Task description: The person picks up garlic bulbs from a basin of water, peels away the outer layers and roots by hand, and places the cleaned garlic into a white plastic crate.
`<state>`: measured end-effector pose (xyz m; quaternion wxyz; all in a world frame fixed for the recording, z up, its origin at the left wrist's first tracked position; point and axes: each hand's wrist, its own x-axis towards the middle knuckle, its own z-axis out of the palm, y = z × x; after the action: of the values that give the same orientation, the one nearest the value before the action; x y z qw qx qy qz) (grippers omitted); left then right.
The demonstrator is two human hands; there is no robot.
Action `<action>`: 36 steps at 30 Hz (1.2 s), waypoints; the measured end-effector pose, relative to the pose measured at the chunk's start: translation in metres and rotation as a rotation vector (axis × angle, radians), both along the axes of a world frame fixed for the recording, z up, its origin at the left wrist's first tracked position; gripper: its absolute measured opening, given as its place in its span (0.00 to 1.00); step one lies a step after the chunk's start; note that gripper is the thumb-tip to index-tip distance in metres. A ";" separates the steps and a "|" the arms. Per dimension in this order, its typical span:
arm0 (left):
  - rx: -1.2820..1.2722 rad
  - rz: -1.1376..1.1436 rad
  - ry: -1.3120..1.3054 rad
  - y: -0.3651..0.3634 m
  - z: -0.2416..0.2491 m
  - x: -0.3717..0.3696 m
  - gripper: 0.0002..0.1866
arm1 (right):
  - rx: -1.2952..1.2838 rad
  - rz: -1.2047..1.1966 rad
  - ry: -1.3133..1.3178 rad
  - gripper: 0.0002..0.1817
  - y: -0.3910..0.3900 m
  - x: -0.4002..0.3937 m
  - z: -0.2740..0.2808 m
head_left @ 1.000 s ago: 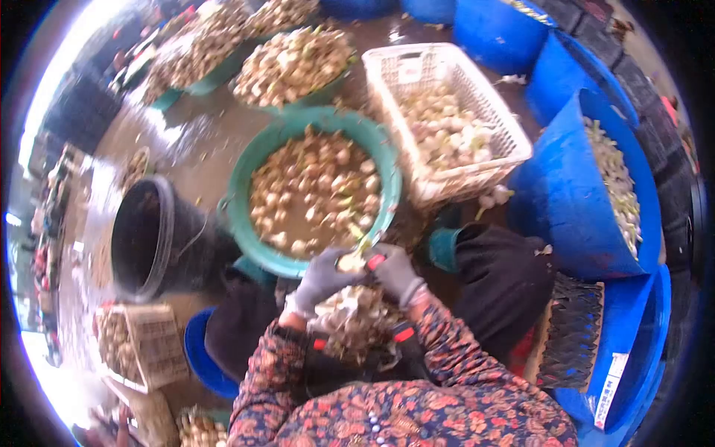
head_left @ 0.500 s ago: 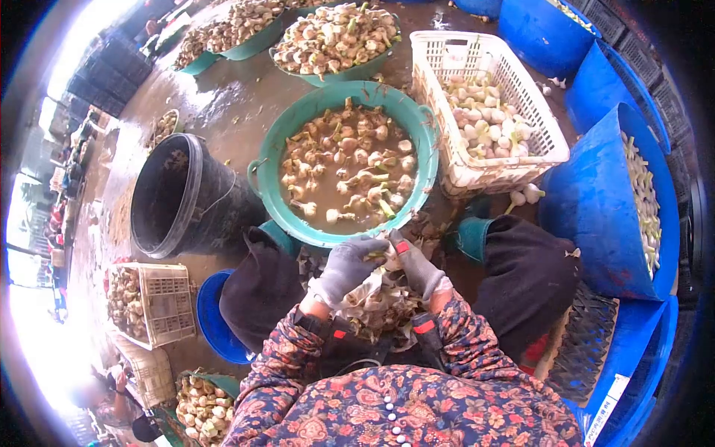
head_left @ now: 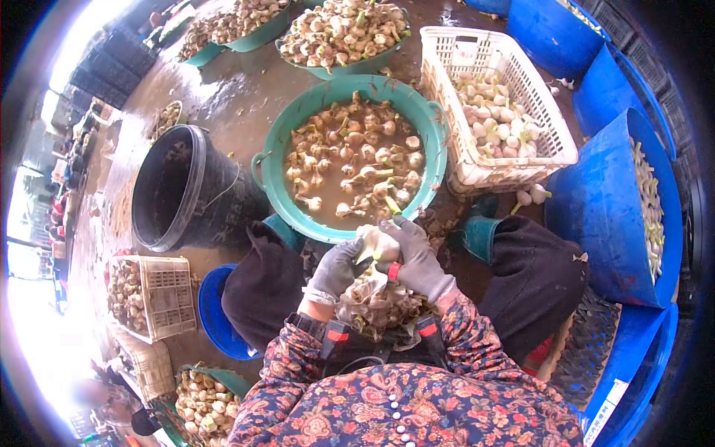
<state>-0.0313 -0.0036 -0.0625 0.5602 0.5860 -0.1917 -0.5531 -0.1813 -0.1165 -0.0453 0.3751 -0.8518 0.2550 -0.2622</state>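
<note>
Between my two gloved hands is a pale garlic bulb (head_left: 380, 244) with a green stem, just below the green tub's near rim. My left hand (head_left: 337, 270) is closed against the bulb's left side. On the other side, my right hand (head_left: 415, 255) wraps round the bulb and its stem, a red band on one finger. A heap of peeled skins (head_left: 383, 302) lies under both hands, in my lap. The round green tub (head_left: 272, 160) holds muddy water with many unpeeled bulbs.
A white crate (head_left: 514, 170) of cleaned garlic stands right of the tub, a black bucket (head_left: 197, 190) left. Blue tubs (head_left: 596, 216) line the right side. More garlic fills a green basin (head_left: 342, 72) behind. A person (head_left: 112, 402) is at lower left.
The bulb between my hands now shows whole and white, with its green stem up. My right hand has turned over it, and my left hand has shifted slightly down. The view has shifted slightly.
</note>
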 end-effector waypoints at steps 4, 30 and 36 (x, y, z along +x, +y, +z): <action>-0.097 0.148 0.426 -0.006 -0.021 0.005 0.12 | -0.030 0.102 -0.063 0.20 0.004 0.004 -0.030; 0.098 -0.271 -1.060 -0.066 0.005 -0.026 0.14 | 1.808 -0.462 -0.627 0.23 -0.013 0.003 -0.057; 0.245 0.042 -0.811 -0.055 -0.023 0.002 0.08 | 1.720 -0.218 -0.601 0.23 -0.008 -0.005 -0.083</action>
<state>-0.0291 -0.0584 -0.0854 0.3769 0.8221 -0.3176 -0.2850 -0.1866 -0.1241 -0.1287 0.9035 -0.1463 0.3330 -0.2266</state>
